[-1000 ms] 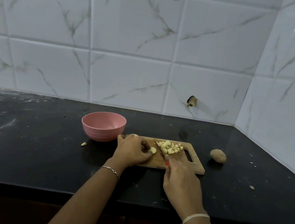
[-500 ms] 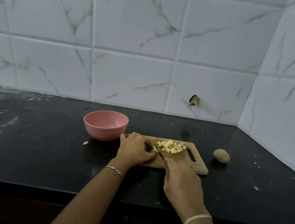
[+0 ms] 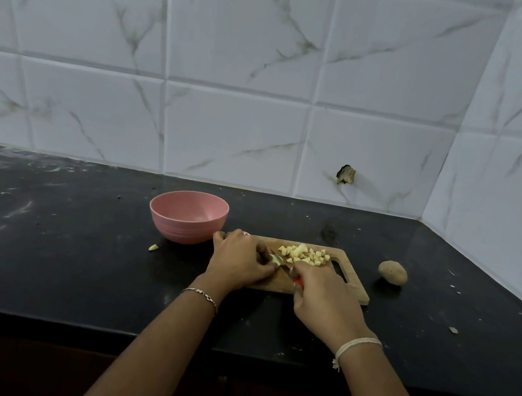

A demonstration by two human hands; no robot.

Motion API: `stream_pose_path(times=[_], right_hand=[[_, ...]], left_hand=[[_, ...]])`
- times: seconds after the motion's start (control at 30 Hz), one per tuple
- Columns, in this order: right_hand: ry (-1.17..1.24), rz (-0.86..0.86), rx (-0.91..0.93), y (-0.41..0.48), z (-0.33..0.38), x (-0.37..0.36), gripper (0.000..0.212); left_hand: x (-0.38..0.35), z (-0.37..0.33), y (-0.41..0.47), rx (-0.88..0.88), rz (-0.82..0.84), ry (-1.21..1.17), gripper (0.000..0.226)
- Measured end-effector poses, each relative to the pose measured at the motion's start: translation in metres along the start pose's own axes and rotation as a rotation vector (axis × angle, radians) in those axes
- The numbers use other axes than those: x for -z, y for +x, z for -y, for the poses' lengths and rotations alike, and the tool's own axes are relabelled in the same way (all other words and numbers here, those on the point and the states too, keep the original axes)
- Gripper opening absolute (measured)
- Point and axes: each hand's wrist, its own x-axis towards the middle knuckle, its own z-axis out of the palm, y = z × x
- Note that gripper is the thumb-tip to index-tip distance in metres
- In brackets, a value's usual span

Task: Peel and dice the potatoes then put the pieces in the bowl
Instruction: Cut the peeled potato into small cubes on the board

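A wooden cutting board (image 3: 353, 291) lies on the black counter. A pile of pale diced potato (image 3: 307, 255) sits on its far part. My left hand (image 3: 239, 260) pins a small peeled potato piece (image 3: 275, 258) at the board's left end. My right hand (image 3: 323, 297) grips a red-handled knife (image 3: 283, 263), its blade resting against that piece. An empty pink bowl (image 3: 188, 217) stands just left of the board. One unpeeled potato (image 3: 392, 272) rests on the counter to the board's right.
A stray potato bit (image 3: 154, 247) lies on the counter left of the bowl. Small scraps (image 3: 453, 330) dot the counter at the right. White tiled walls close the back and right side. The counter's front edge (image 3: 44, 318) runs below my forearms.
The knife blade has worked leftward against the held piece, which has grown smaller under my left fingers. My right hand has shifted slightly toward the left hand.
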Motion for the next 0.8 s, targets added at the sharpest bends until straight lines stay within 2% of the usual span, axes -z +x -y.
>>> stream_pose_path(times=[0.17, 0.6, 0.7, 0.8], right_hand=[[-0.020, 0.021, -0.022, 0.006, 0.006, 0.001, 0.014], [-0.085, 0.069, 0.013, -0.026, 0.003, 0.032, 0.029], [-0.108, 0.019, 0.007, -0.029, 0.002, 0.033, 0.023], [-0.083, -0.074, -0.010, -0.031, 0.007, 0.022, 0.027]], left_hand=[[0.000, -0.001, -0.001, 0.025, -0.009, 0.011, 0.028], [-0.003, -0.002, -0.005, 0.069, -0.017, -0.009, 0.031], [-0.002, 0.000, -0.007, 0.066, -0.017, -0.032, 0.027], [-0.001, 0.001, -0.008, 0.061, -0.002, -0.047, 0.024]])
